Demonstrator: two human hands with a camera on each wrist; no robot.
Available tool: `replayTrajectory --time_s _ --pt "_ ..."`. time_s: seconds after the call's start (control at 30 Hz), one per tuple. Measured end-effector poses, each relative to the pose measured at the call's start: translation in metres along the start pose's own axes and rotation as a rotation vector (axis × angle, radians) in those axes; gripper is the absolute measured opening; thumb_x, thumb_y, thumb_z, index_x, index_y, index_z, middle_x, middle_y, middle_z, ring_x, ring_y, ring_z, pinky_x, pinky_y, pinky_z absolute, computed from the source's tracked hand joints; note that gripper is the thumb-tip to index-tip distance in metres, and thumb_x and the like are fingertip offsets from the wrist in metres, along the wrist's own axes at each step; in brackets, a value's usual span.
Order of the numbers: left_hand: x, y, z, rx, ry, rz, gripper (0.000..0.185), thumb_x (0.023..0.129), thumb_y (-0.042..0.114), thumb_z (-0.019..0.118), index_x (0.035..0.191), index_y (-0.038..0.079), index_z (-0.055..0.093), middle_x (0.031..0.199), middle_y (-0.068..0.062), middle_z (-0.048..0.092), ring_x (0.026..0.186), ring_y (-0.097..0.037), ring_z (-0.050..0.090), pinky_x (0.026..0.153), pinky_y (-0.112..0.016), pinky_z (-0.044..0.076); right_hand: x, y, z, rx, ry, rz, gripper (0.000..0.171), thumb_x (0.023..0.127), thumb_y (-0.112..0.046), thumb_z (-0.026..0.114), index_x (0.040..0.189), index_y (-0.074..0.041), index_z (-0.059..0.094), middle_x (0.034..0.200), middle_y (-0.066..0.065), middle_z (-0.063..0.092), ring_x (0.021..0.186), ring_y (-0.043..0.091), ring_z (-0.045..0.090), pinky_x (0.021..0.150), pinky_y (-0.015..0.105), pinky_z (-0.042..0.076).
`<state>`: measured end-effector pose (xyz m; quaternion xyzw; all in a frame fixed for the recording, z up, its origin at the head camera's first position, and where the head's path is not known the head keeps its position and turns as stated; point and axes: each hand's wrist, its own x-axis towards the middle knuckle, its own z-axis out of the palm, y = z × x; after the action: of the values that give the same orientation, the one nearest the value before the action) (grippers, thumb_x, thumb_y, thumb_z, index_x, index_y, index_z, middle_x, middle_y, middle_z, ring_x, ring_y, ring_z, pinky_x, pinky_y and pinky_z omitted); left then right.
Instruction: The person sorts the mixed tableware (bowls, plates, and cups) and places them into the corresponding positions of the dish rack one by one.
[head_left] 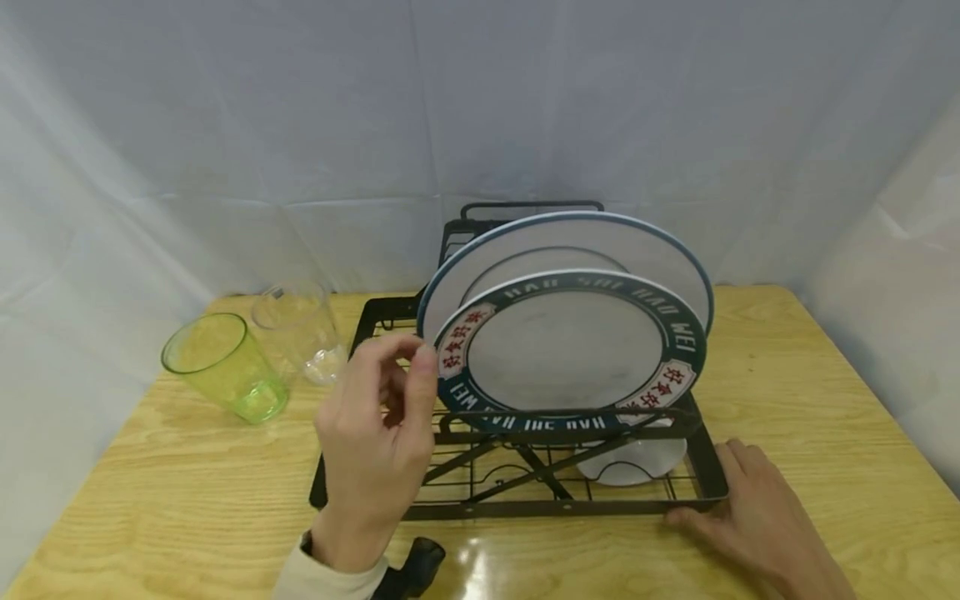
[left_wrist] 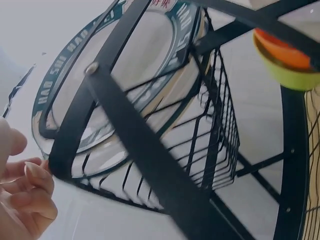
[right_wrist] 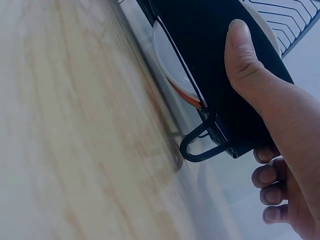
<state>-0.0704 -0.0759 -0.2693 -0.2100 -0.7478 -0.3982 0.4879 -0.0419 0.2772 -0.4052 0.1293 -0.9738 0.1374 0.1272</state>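
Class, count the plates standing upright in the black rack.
2: the lettered-rim plate in front, the larger blue-rimmed plate directly behind it. Another could be hidden behind them.

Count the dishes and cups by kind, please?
Round plates standing in the black wire rack: 2, a lettered dark-rimmed plate and a larger blue-edged white plate
Plastic cups: 2, one green, one clear
Total: 4
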Motion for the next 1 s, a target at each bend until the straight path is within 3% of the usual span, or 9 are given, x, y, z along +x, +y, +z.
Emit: replayTrajectory --time_s 0.27,0.43,0.57,0.73,0.93,1.0 --pt "0.007 -0.013 -0.013 -0.007 0.135 -0.001 0.041 0.101 0.029 0.050 0.085 -0.007 0.061 0.059 -0.007 0.055 0.045 -0.008 0.037 0.040 -0.016 0.028 0.001 0.002 -0.002 -0.053 0.011 -0.037 0.090 0.056 -0.066 0.080 0.106 0.005 0.057 0.087 0.007 0.050 0.078 0.025 0.048 0.069 0.044 0.042" --pt "0.005 -0.024 -0.016 0.007 0.160 -0.054 0.033 0.098 0.021 0.052 0.086 -0.008 0.062 0.060 -0.009 0.058 0.046 -0.008 0.041 0.042 -0.014 0.030 0.001 0.002 -0.003 -0.049 -0.047 -0.002 0.096 0.059 -0.065 0.079 0.114 0.010 0.056 0.093 0.014 0.052 0.083 0.030 0.050 0.075 0.049 0.043" --pt "0.002 -0.033 -0.014 0.008 0.188 -0.133 0.025 0.096 0.012 0.051 0.088 -0.010 0.059 0.063 -0.010 0.058 0.048 -0.006 0.041 0.044 -0.013 0.030 0.000 0.002 -0.003 -0.026 -0.078 0.022 0.097 0.062 -0.063 0.079 0.119 0.011 0.053 0.098 0.019 0.054 0.087 0.035 0.051 0.079 0.053 0.044" --pt "0.005 -0.043 -0.015 0.007 0.307 -0.219 0.020 0.094 0.006 0.052 0.089 -0.013 0.057 0.070 -0.009 0.059 0.056 -0.004 0.046 0.048 -0.010 0.033 0.001 0.002 -0.002 0.001 -0.013 -0.017 0.092 0.059 -0.060 0.083 0.116 0.007 0.056 0.092 0.011 0.054 0.082 0.028 0.051 0.073 0.048 0.044" --pt "0.007 -0.064 -0.038 0.104 0.409 -0.369 0.008 0.087 0.006 0.060 0.093 0.001 0.059 0.086 0.012 0.056 0.072 -0.007 0.050 0.059 -0.014 0.036 0.001 0.002 -0.002 0.040 -0.002 -0.016 0.091 0.060 -0.056 0.084 0.118 0.007 0.055 0.094 0.013 0.056 0.086 0.031 0.053 0.077 0.050 0.044" --pt "0.006 -0.074 -0.048 0.157 0.418 -0.431 0.016 0.085 0.007 0.064 0.099 0.005 0.058 0.094 0.014 0.053 0.079 -0.006 0.048 0.067 -0.017 0.037 0.000 0.001 -0.002 0.047 -0.006 -0.012 0.090 0.060 -0.055 0.085 0.119 0.007 0.055 0.094 0.013 0.056 0.086 0.031 0.053 0.077 0.050 0.044"
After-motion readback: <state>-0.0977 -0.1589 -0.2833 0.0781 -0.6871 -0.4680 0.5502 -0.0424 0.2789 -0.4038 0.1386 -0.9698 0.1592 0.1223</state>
